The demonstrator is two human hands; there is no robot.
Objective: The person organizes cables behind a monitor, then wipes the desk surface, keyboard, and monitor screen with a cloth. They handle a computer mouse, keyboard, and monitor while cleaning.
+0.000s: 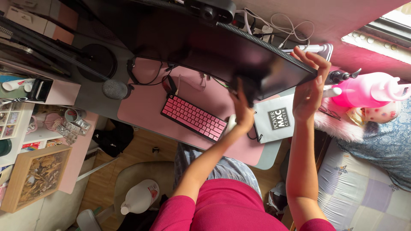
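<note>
A large dark monitor (205, 47) stands over a pink desk mat (145, 105). My left hand (242, 109) is raised against the lower part of the screen, its fingers closed on a small dark cloth-like thing (249, 85) pressed to the glass; what it is exactly stays unclear. My right hand (310, 85) grips the monitor's corner edge, fingers curled over the rim. A pink keyboard (195, 117) lies on the mat just below and left of my left hand.
A grey microphone (115, 89) stands left of the keyboard. A white paper bag (276, 119) leans by the desk's end, with a pink spray bottle (368, 90) beyond it. A white jug (139, 196) sits on the floor, a wooden box (36, 175) at left, a quilted bed (364, 188) at right.
</note>
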